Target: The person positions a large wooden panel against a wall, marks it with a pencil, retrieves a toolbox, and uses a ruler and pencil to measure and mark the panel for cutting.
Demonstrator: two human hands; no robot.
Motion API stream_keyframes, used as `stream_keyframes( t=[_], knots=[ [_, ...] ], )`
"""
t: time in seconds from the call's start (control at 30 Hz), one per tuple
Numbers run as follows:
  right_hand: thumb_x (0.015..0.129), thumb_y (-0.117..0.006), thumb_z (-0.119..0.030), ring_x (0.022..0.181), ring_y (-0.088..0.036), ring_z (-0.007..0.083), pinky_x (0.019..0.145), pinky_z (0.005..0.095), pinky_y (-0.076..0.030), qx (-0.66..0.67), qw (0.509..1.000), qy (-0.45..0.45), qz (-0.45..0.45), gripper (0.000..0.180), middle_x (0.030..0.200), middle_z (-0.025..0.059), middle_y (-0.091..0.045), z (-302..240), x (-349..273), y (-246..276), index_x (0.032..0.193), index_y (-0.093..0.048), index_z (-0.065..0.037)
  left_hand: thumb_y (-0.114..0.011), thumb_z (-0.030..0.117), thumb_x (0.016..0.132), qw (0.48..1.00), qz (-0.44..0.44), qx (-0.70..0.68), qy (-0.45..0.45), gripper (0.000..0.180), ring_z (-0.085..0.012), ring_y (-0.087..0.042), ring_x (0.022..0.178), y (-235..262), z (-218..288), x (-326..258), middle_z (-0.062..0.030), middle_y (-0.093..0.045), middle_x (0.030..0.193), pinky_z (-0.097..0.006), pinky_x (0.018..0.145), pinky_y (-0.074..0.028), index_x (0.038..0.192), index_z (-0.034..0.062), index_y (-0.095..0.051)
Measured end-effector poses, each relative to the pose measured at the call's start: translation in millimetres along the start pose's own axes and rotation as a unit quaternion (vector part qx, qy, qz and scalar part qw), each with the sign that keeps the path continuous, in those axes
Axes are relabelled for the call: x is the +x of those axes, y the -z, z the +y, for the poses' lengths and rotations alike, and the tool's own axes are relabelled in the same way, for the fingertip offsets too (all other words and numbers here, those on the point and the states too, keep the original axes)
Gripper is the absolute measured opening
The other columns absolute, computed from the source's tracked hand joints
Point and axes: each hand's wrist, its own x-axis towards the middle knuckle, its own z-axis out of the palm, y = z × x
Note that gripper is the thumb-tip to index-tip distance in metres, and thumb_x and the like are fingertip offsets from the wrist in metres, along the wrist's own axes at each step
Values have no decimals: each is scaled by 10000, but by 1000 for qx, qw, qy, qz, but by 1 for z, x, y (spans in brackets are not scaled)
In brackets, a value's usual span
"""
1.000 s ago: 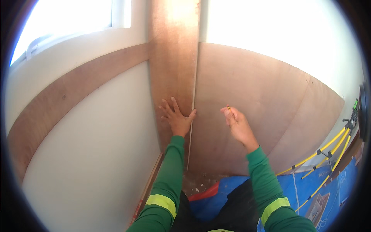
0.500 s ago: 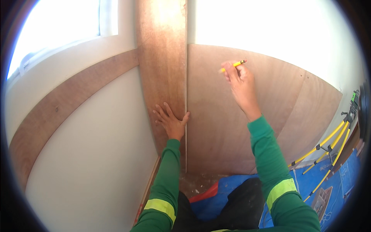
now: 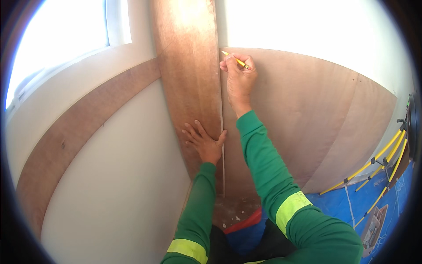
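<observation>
My left hand [image 3: 205,142] lies with spread fingers on a tall brown plywood board [image 3: 189,83] standing in the corner. Its thumb reaches over the board's right edge. In my right hand [image 3: 240,78] is a yellow pencil [image 3: 240,63], pinched between the fingers with its tip pointing up and left. The tip is close to the top left corner of a wide plywood panel [image 3: 299,110], beside the tall board's edge. Whether the tip touches the wood I cannot tell.
A plywood strip [image 3: 90,105] runs along the left wall [image 3: 118,167] below a bright window [image 3: 57,39]. At the right, a yellow-legged tripod [image 3: 382,154] stands on a blue sheet [image 3: 325,204], near a tray of small items [image 3: 375,229]. Light scraps lie on the floor [image 3: 231,211].
My right hand has moved left with the pencil, up to the tall board's edge, and the pencil's tip now points up and left. My left hand still presses on the board. The view has shifted slightly.
</observation>
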Motion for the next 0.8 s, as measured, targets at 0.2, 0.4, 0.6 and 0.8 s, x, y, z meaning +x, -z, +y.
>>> stream_keyframes(
  t=[0.2, 0.4, 0.6, 0.8],
  knots=[
    [1052, -689, -54, 861, -763, 194, 810, 319, -646, 9, 1000, 20, 7, 108, 1036, 160, -760, 11, 6, -6, 1105, -632, 22, -702, 819, 886, 1000, -10, -4, 6, 1348, -531, 136, 1657, -1, 0, 1, -284, 116, 1803, -794, 1268, -60, 1765, 94, 19],
    [1056, -667, -35, 834, -738, 162, 742, 302, -618, -2, 999, 31, -7, 77, 1010, 143, -761, 16, 4, -10, 1094, -623, 15, -692, 836, 878, 1000, -13, -7, 5, 1345, -535, 145, 1653, 0, -1, 0, -288, 111, 1802, -804, 1260, -54, 1764, 93, -6],
    [1054, -661, -27, 829, -728, 149, 742, 289, -608, 1, 999, 32, -6, 75, 995, 134, -759, 18, 6, -10, 1093, -613, 13, -721, 808, 874, 1000, 1, -23, -3, 1325, -550, 143, 1648, -1, -2, 1, -295, 98, 1802, -834, 1238, -52, 1764, 79, -64],
    [1077, -676, -73, 860, -742, 178, 781, 311, -622, -26, 999, 41, -16, 97, 1001, 143, -760, 19, 5, -9, 1100, -631, 10, -756, 763, 876, 1000, 3, -23, -7, 1320, -559, 136, 1645, 1, -1, 1, -294, 96, 1799, -838, 1235, -48, 1762, 80, -56]
  ],
)
